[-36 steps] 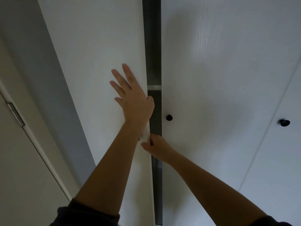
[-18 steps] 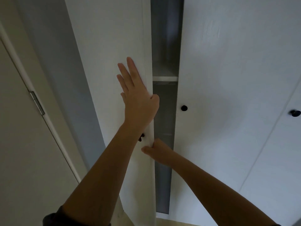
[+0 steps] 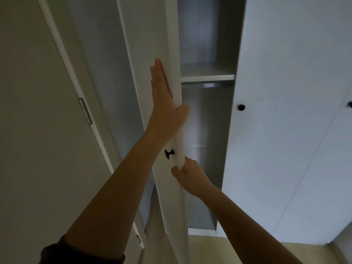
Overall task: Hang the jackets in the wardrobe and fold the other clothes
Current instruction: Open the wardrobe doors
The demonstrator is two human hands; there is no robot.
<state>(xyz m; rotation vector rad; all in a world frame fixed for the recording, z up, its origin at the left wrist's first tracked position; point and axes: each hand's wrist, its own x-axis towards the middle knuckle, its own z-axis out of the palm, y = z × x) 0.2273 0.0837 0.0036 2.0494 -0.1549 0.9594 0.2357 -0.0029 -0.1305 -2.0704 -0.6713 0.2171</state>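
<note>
— White wardrobe [image 3: 285,149] ahead; where's the door [image 3: 146,35]?
— Centre, standing open. Left hand [image 3: 163,103] flat on its face, fingers straight; right hand [image 3: 187,176] fingers curled round its edge, below the knob [image 3: 169,153].

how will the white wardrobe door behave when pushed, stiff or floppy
Probably stiff: the wardrobe door shows a straight, flat edge. Likely swings on hinges, since it stands angled out. Seemingly light: left hand presses flat, right hand grips its edge.
</note>
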